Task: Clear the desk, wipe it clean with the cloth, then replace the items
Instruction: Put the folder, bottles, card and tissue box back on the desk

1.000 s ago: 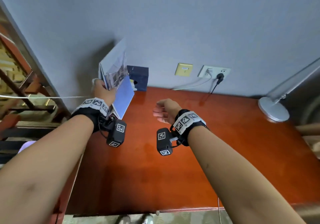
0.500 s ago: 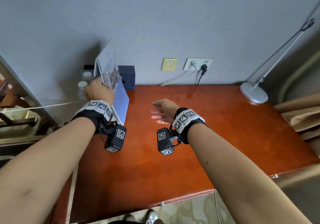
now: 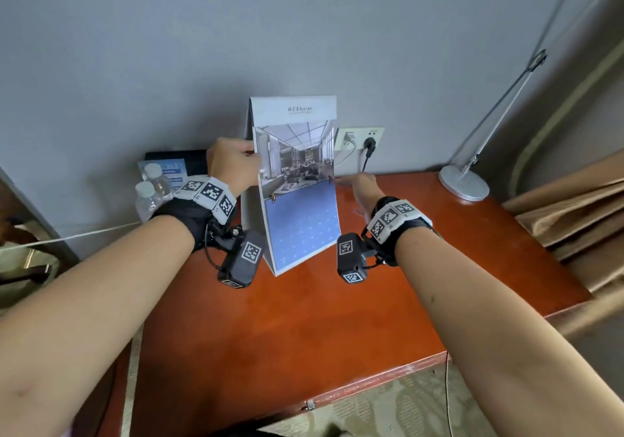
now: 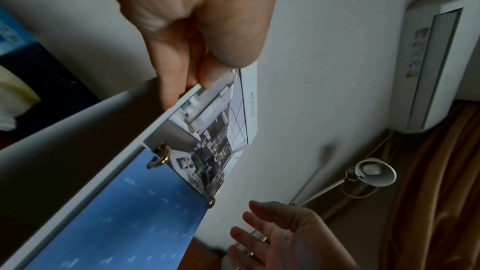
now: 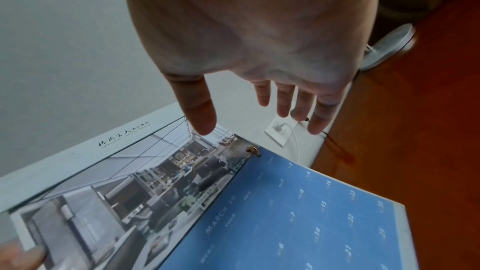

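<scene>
Head view, left to right. 2 water bottles point(image 3: 152, 190) at 10 o'clock, standing off the left edge of the bench point(image 3: 304, 318); what they rest on is hidden. Behind them, 1 dark box point(image 3: 189, 165) against the wall with a blue-white card point(image 3: 169, 171) in front of it.

Left hand point(image 3: 233, 166) at 11 o'clock: fingers point(image 4: 168, 81) and thumb pinch the left edge of 1 desk calendar point(image 3: 297, 180), gripping its upper photo page. Calendar is a tent-fold stand, upright and facing the camera, photo page on top, blue March date page below, 2 brass rings point(image 4: 161, 155) joining them. It sits at 12 o'clock over the rear middle of the bench; its bottom edge looks close to the surface, cannot tell if it touches.

Right hand point(image 3: 361, 190) at 1 o'clock, just beside the calendar's right edge: fingers point(image 5: 285, 100) straight and spread, released, holding nothing, not touching the calendar.

Behind the calendar, 1 white wall socket point(image 3: 359, 138) shows, with 2 plugs in it, one white, one black.

1 white desk lamp point(image 3: 464, 183) at 2 o'clock, round base on the rear right corner of the bench, thin arm slanting up to the right. Tan curtain point(image 3: 574, 220) at 3 o'clock, beside the bench.
</scene>
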`<act>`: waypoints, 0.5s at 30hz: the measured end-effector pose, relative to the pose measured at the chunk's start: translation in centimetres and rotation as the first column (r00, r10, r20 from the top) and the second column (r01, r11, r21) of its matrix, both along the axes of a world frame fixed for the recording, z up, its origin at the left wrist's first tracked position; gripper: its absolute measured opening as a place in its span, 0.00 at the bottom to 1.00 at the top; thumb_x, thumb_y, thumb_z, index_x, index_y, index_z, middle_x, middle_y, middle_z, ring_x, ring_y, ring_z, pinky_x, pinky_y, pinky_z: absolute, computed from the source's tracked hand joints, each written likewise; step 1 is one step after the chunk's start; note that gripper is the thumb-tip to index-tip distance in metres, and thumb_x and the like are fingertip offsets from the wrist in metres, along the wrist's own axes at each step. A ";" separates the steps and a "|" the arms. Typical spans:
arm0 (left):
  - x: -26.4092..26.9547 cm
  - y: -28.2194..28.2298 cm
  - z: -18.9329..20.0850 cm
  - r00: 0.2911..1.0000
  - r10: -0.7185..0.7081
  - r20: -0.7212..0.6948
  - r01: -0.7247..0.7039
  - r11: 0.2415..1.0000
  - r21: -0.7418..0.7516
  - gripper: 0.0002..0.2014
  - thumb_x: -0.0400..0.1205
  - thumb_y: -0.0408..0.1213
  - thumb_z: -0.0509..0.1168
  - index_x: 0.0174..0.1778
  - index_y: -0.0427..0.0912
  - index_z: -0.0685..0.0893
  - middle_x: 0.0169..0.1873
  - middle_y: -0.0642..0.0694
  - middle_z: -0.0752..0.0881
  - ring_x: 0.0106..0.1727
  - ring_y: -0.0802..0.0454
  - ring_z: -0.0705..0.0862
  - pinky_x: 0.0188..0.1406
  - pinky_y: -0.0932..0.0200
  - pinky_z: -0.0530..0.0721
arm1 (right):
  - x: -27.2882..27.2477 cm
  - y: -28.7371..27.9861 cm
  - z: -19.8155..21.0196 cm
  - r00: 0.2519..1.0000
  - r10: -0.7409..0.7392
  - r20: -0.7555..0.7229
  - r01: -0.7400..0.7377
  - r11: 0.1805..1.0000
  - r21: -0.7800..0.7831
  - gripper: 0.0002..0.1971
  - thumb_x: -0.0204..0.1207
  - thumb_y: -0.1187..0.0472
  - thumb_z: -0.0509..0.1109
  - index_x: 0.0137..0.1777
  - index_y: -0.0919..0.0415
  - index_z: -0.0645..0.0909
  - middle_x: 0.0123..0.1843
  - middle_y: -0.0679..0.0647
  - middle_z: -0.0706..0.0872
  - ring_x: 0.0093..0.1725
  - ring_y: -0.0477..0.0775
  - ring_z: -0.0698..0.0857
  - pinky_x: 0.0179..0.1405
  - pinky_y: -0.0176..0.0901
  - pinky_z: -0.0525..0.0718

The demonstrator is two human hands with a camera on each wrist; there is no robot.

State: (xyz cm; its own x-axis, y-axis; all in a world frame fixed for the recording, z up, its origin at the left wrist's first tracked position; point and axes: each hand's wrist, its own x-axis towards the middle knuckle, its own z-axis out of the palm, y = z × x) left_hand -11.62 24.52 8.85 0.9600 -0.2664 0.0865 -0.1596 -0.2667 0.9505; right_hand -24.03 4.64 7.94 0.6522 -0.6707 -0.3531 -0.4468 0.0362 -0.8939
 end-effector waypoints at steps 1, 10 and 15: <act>-0.9 -0.8 0.9 0.999 -0.030 -0.027 0.030 0.999 -0.022 0.07 0.71 0.33 0.69 0.43 0.46 0.86 0.36 0.37 0.84 0.32 0.43 0.84 0.41 0.39 0.88 | -0.6 -0.9 0.2 1.000 0.001 0.021 -0.001 1.000 0.003 0.42 0.70 0.55 0.73 0.83 0.57 0.57 0.82 0.55 0.63 0.78 0.60 0.66 0.77 0.61 0.67; -6.4 -12.5 3.2 0.965 -0.225 -0.136 0.214 0.973 -0.089 0.19 0.78 0.26 0.69 0.66 0.29 0.79 0.51 0.30 0.85 0.42 0.38 0.88 0.42 0.44 0.90 | -6.8 -11.1 -0.8 0.991 -0.026 0.133 0.011 0.993 0.114 0.57 0.58 0.38 0.80 0.84 0.59 0.59 0.82 0.52 0.64 0.78 0.54 0.65 0.63 0.45 0.60; -10.5 -21.8 2.4 0.952 -0.281 -0.121 0.271 0.958 -0.095 0.20 0.79 0.27 0.69 0.68 0.31 0.79 0.57 0.34 0.84 0.46 0.40 0.87 0.43 0.47 0.90 | -10.8 -22.9 -4.8 0.986 -0.102 0.131 0.088 0.991 0.104 0.54 0.44 0.33 0.85 0.72 0.58 0.77 0.71 0.51 0.80 0.66 0.51 0.78 0.63 0.53 0.74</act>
